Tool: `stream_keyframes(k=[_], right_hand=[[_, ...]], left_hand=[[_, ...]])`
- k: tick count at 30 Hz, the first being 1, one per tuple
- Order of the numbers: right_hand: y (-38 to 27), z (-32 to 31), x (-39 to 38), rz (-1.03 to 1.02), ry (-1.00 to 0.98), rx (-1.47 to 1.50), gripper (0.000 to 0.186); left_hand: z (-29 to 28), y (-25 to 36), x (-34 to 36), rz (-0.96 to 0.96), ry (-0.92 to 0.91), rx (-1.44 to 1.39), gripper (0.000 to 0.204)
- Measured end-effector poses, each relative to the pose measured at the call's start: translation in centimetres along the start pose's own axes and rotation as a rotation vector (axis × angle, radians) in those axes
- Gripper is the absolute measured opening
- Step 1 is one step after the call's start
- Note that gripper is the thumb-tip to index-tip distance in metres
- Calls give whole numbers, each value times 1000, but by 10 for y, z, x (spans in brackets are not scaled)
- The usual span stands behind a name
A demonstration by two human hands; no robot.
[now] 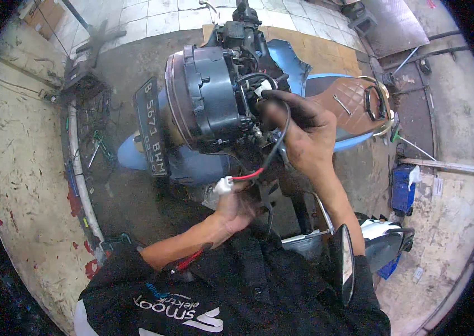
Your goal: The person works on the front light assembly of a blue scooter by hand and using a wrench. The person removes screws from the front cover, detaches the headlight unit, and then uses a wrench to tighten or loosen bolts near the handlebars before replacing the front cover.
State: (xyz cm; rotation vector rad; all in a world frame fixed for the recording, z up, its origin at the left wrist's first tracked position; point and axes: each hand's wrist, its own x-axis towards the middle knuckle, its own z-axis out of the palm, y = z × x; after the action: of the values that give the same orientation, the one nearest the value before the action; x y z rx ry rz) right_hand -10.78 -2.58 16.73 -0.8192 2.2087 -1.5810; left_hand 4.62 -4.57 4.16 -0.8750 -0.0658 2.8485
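A blue scooter's round headlight housing (206, 95) stands in front of me, its wiring side facing right. My right hand (307, 131) reaches to this side, thumb and fingers closed around a black cable (286, 137); the fingertips are blurred. Near those fingertips sits a white plug (262, 88) among the wires. The cable loops down into a red wire (248, 176) that ends in a white connector (224, 185). Just below this connector is my left hand (236, 210), palm partly turned up. Its fingers are smeared and partly dark, so their grip is unclear.
The scooter's brown seat (343, 103) carries a wrench (341, 105) and a black looped part (371, 102). A mirror (347, 263) and white bodywork (379, 232) are close to my right arm. Tools (97, 147) lie on the floor at left, beside a pale pipe (83, 185).
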Motion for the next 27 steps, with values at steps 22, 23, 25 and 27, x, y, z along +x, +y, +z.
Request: stream_keyframes(k=[22, 23, 25, 27], right_hand=[[-8, -1, 2, 32, -13, -20, 22], [-7, 0, 2, 23, -15, -11, 22], [-11, -1, 1, 82, -21, 7, 23], [-7, -1, 0, 42, 13, -18, 23]], left_hand=[[-20, 1, 13, -31, -84, -126, 42], [-22, 1, 14, -30, -80, -126, 42], [-21, 3, 19, -26, -234, -153, 44], [-14, 3, 17, 5, -182, -107, 44]])
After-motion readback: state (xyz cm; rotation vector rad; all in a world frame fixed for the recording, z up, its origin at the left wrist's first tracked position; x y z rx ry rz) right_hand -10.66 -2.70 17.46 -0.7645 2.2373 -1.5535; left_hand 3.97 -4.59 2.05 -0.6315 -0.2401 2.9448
